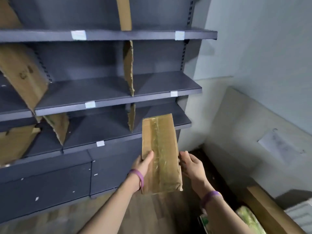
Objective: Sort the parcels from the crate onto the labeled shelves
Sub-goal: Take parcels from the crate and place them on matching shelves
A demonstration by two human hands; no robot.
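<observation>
A long flat cardboard parcel, sealed with clear tape, is held in the air in front of the lowest shelf's right compartment. Its far end points toward that shelf. My left hand grips the parcel's left edge, thumb on top. At the parcel's right edge, my right hand touches it with relaxed fingers. The dark grey shelves carry small white labels on their front edges. Cardboard dividers split each shelf into compartments.
Cardboard pieces lean in the left compartments. A white board with a sheet of paper leans against the right wall. More parcels and a long cardboard box lie at the bottom right. The floor is wood-patterned.
</observation>
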